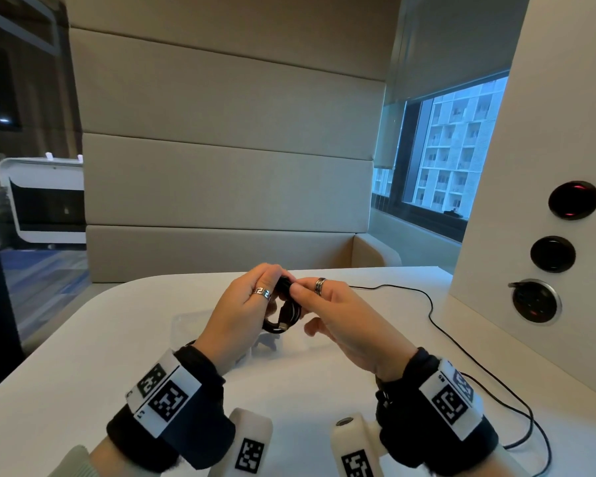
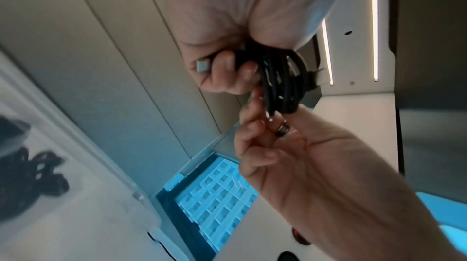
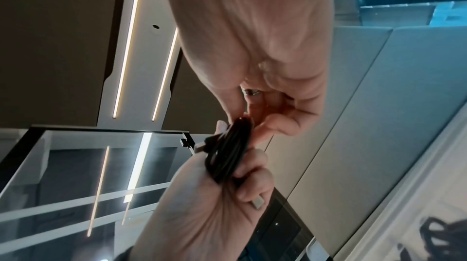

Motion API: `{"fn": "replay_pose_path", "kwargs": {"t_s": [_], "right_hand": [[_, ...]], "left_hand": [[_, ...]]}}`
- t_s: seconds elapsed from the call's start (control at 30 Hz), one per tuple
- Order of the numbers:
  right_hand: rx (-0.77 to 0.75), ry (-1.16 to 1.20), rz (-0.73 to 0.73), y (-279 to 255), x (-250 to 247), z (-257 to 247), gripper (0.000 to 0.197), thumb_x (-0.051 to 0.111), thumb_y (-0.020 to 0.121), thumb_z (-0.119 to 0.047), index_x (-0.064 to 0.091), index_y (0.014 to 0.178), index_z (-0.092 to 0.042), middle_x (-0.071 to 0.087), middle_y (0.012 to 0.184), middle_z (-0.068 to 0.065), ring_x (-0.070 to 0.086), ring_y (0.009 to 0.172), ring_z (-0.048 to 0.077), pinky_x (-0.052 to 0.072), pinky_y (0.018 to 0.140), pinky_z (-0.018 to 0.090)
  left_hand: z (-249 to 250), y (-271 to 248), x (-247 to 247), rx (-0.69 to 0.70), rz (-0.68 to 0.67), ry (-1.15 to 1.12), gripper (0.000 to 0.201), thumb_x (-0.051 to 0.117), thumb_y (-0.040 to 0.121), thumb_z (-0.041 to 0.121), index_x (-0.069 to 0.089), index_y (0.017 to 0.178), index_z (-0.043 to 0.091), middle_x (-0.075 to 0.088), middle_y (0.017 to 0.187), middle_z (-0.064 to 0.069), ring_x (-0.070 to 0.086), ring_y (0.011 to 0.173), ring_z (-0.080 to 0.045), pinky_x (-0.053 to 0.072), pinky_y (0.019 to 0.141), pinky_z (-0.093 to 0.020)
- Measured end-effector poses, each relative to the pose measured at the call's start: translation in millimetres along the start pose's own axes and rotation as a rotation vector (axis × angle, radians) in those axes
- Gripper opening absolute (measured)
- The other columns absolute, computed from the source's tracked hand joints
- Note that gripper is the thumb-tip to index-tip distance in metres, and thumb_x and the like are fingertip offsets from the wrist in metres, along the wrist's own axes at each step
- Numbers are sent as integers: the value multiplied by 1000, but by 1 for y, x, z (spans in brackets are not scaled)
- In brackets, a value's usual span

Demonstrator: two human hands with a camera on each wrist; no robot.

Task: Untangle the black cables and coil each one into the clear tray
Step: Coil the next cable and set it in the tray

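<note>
Both hands hold a small coil of black cable (image 1: 283, 315) in the air above the clear tray (image 1: 186, 320). My left hand (image 1: 272, 290) grips the coil's loops with curled fingers; the coil (image 2: 280, 81) runs through that fist. My right hand (image 1: 295, 289) pinches the coil's top between thumb and forefinger. A metal plug (image 3: 201, 146) sticks out of the coil (image 3: 227, 155). A second bundle of black cable (image 2: 33, 175) lies inside the tray, partly hidden under my left hand in the head view.
Another thin black cable (image 1: 430, 304) trails over the white table (image 1: 83, 356) to the right and loops near the front right edge. A white wall panel with round sockets (image 1: 535, 301) stands at the right. A padded bench back rises behind the table.
</note>
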State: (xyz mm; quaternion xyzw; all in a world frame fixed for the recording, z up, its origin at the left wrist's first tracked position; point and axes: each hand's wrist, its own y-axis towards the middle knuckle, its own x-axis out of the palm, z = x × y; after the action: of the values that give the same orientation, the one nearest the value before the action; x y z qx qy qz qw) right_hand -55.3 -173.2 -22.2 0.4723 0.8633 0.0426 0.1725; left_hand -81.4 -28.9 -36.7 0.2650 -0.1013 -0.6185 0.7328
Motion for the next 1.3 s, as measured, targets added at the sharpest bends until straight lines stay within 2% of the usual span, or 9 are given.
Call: {"fn": "replay_pose_path", "kwargs": {"t_s": [0.07,0.17,0.33,0.47,0.57,0.7,0.93,1.13,1.3], "right_hand": [[-5,-47,10,1,-2,3,19,46,98,-17,64,100,-10,60,78,3,52,68,10,42,56,20],[-25,-54,52,3,0,6,19,47,98,-15,64,92,-9,59,69,1,51,57,10,43,53,19],[-103,-153,171,2,6,7,19,51,96,-18,70,95,-12,64,69,-3,51,54,8,44,55,16],[-215,-375,262,0,7,3,18,58,92,-25,63,84,-40,50,88,-13,50,72,-9,36,66,7],[-205,-487,255,1,0,3,11,60,90,-31,68,96,-35,42,91,-12,44,84,-7,33,70,3],[-152,-508,175,2,-9,2,19,62,88,-31,69,105,-25,49,96,-8,43,86,-6,30,71,0],[-301,-535,128,-2,-1,-2,10,64,87,-26,63,96,-31,51,95,-5,44,79,-14,32,71,3],[-381,-723,71,-5,11,-7,29,55,93,-22,59,122,-22,44,98,-12,42,80,-14,30,76,0],[-340,-744,67,-9,7,-13,24,57,92,-26,64,113,-19,61,98,-3,56,81,8,37,73,7]], "left_hand": [[1,-1,5,-143,-16,-150,28,38,99,27,62,89,15,54,82,-26,50,75,-30,46,65,-36],[6,-1,7,-342,20,-389,21,47,94,30,60,91,15,48,81,-16,45,73,-27,41,66,-35],[9,-4,5,-372,-167,-573,41,51,84,38,65,94,0,65,83,-17,61,73,-29,54,73,-35],[8,-2,0,-389,-220,-572,50,57,79,37,62,111,-2,69,104,-19,67,91,-29,53,88,-45],[6,-3,1,-424,-215,-559,58,57,76,40,58,115,-3,63,76,-10,61,64,-18,55,66,-35],[6,-4,9,-433,-174,-484,60,45,72,60,63,86,4,53,59,-4,47,48,-15,40,47,-26],[2,-4,14,-463,-26,-488,82,21,60,82,59,59,9,38,44,-5,30,35,-16,22,42,-22],[3,-10,21,-452,-8,-420,70,23,65,77,48,46,15,33,37,-5,26,29,-15,20,35,-16],[-2,-10,20,-433,-80,-356,67,24,70,76,41,49,14,28,37,-4,19,29,-14,13,38,-17]]}}
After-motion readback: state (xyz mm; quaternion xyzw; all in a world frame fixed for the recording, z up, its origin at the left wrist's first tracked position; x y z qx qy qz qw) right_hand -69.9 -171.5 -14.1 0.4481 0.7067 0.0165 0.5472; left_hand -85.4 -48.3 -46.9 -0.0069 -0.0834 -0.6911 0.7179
